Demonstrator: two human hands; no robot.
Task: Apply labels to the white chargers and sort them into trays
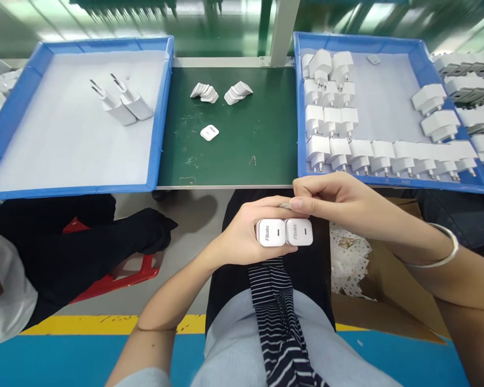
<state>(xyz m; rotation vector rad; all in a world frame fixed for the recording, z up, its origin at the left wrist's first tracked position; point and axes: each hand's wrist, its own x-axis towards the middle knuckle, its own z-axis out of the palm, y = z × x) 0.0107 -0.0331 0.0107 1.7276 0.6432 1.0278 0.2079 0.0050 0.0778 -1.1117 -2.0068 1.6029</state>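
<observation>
In my left hand (240, 234), two white wall chargers (271, 237) lie side by side, clasped between fingers and thumb. Their front faces point up at me, each with grey lettering and a small dark port slot. My right hand (339, 204) is closed in a pinch at the left fingertips, just above the chargers. What the pinch holds, if anything, is hidden. On the green bench beyond lie a single white square cover (209, 133) and two small leaning stacks of white pieces (204, 92).
A blue tray (155, 156) at the left holds two upright chargers (128, 105) with prongs. Another blue tray (299, 107) at the right carries rows of white chargers (329, 121). A cardboard box (407, 285) stands below right. Another person's dark-clothed leg (84, 247) is at the left.
</observation>
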